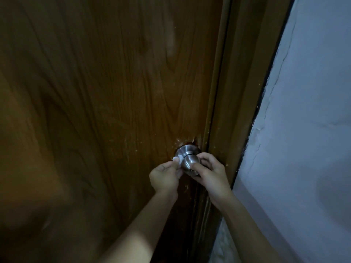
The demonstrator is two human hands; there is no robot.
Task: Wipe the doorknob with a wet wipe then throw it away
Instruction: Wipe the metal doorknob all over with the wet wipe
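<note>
Your knob [188, 161] is the landmark here: a brushed steel ball on a round steel plate, set low on the brown wood-grain door [106, 95], close to the door's right edge. Just right of the knob runs the dark seam between door and frame [245, 76], and beyond the frame stands a pale blue-grey wall [311, 111] with cracks along its edge.

Your left hand [165, 177] sits below and left of the knob, fingers curled shut around the wipe [177, 160]. Only a small white crumpled bit of the wipe shows, poking out above your fingertips and pressed against the knob's left side, at the neck where the ball meets the plate. A little more white shows at the lower left of the ball, between your palm and the metal. The rest of the wipe is hidden inside your fist.

Your right hand [211, 172] is below and right of the knob, grasping it: the thumb lies on the ball's front face, and the fingers wrap round its right side toward the door. This hand touches the steel directly; no wipe shows under it.

Both forearms rise from the bottom edge toward the knob, the left one brighter lit than the right. Above the knob, small pale flecks and scuffs dot the wood. The door left of the knob falls into deep shadow.
</note>
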